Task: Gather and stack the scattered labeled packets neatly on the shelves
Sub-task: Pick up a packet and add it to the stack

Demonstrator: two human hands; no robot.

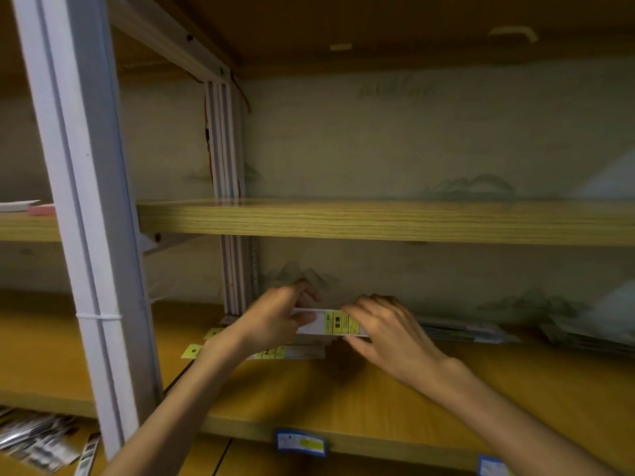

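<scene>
A bundle of white packets with yellow labels [331,323] is held edge-on just above the wooden shelf [343,389]. My left hand [275,317] grips its left end and my right hand [385,331] grips its right end. Under my hands, more yellow-labelled packets [288,352] lie flat on the shelf, and one yellow tag [191,351] sticks out to the left past my left wrist. A low stack of packets [464,333] lies further right along the back wall.
A white metal upright [86,218] stands close on the left. Another shelf board [378,219] runs above my hands. Scattered dark-printed packets [37,441] lie on the shelf at bottom left. Blue price tags [300,441] sit on the shelf's front edge.
</scene>
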